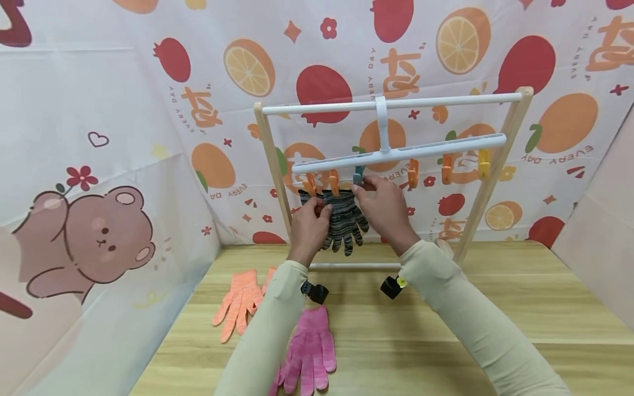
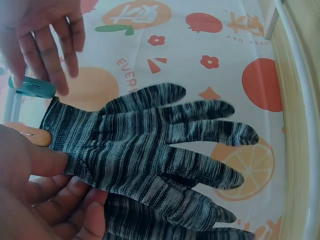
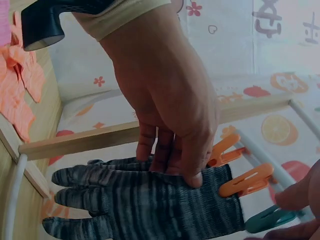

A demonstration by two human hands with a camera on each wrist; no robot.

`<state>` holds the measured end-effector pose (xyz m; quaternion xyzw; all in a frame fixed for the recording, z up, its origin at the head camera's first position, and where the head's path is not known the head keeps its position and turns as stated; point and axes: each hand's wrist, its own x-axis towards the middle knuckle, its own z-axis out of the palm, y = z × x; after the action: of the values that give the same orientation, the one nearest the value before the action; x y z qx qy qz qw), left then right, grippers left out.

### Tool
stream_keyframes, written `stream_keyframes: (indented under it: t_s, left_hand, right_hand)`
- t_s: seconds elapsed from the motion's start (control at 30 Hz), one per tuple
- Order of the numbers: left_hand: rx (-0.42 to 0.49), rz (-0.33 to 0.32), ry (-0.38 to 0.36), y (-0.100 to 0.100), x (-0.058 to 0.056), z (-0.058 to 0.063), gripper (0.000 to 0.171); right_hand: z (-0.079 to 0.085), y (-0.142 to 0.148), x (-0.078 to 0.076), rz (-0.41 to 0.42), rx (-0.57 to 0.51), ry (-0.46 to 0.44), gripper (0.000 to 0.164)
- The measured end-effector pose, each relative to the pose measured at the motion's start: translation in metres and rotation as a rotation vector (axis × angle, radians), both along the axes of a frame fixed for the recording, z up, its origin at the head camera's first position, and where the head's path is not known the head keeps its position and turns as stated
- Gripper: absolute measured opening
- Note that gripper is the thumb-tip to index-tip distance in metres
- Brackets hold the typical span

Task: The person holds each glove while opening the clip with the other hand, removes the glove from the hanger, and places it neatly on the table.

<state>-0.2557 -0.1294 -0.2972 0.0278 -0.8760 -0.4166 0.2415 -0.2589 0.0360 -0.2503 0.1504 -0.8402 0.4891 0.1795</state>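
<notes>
A black-and-grey striped knit glove (image 1: 343,220) hangs fingers down below a white hanger (image 1: 426,149); a second striped glove (image 2: 145,217) shows partly behind it in the left wrist view. My left hand (image 1: 310,228) pinches the near side of the front glove's cuff between thumb and fingers. An orange clothespin (image 3: 246,181) grips the cuff's edge, and another orange clothespin (image 3: 224,150) is beside it. With thumb and fingertips, my right hand (image 1: 388,212) pinches a teal clothespin (image 2: 37,87) at the cuff's far corner. Whether its tips clamp the knit I cannot tell.
The hanger hooks over the top bar (image 1: 322,108) of a wood-and-white rack. More orange clothespins (image 1: 413,173) and a yellow clothespin (image 1: 484,164) hang on its right half. Orange gloves (image 1: 240,300) and pink gloves (image 1: 311,346) lie on the wooden table (image 1: 495,330), partly behind my left sleeve.
</notes>
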Motion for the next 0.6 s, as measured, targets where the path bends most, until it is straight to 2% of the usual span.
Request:
stream_keyframes:
  t_s: [0.13,0.23,0.3,0.43,0.53,0.6]
  left_hand:
    - [-0.009,0.007,0.012,-0.001,0.001,0.001,0.023]
    - [-0.009,-0.003,0.019,-0.002,0.002,0.002,0.022]
    - [-0.010,-0.008,0.023,-0.003,0.003,0.002,0.022]
    - [-0.013,-0.018,0.024,-0.005,0.004,0.002,0.021]
    - [-0.013,-0.027,0.027,-0.006,0.004,0.002,0.020]
    - [-0.012,-0.033,0.029,-0.006,0.004,0.002,0.020]
  right_hand:
    - [0.002,0.000,0.010,-0.082,0.050,0.035,0.039]
    - [0.004,0.000,0.017,-0.099,0.052,0.084,0.031]
    - [0.004,-0.001,0.020,-0.071,0.049,0.132,0.028]
    - [0.002,-0.004,0.019,0.057,0.051,0.237,0.026]
    - [0.000,-0.008,0.016,0.133,0.081,0.257,0.033]
    - [-0.001,-0.010,0.014,0.152,0.117,0.246,0.040]
